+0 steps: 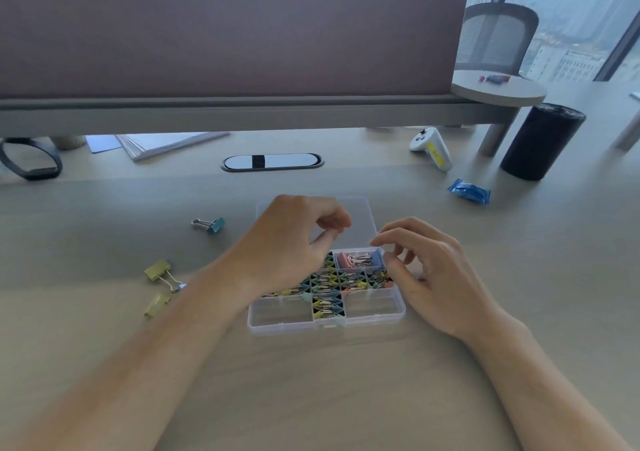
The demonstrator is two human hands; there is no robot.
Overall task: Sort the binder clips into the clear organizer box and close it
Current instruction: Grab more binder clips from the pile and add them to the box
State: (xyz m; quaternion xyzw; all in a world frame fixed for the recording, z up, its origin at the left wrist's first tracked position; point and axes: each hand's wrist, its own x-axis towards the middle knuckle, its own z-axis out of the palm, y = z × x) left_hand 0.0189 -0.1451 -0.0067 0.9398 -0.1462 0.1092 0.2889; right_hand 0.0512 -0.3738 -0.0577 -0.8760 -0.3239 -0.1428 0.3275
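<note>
Organizer box sat mid-desk, lid back; left hand hovered over it, fingers curled, on what I couldn't tell; right hand was loose, empty at the rim; stray binder clips lay left, seemingly light, stiff, best pinched by the body.

On my pale bench I count one blue metal binder clip, two yellow metal binder clips, and one clear plastic organizer box, its small pastel clips too many to count.

blue binder clip, yellow binder clips, clear organizer box
</note>
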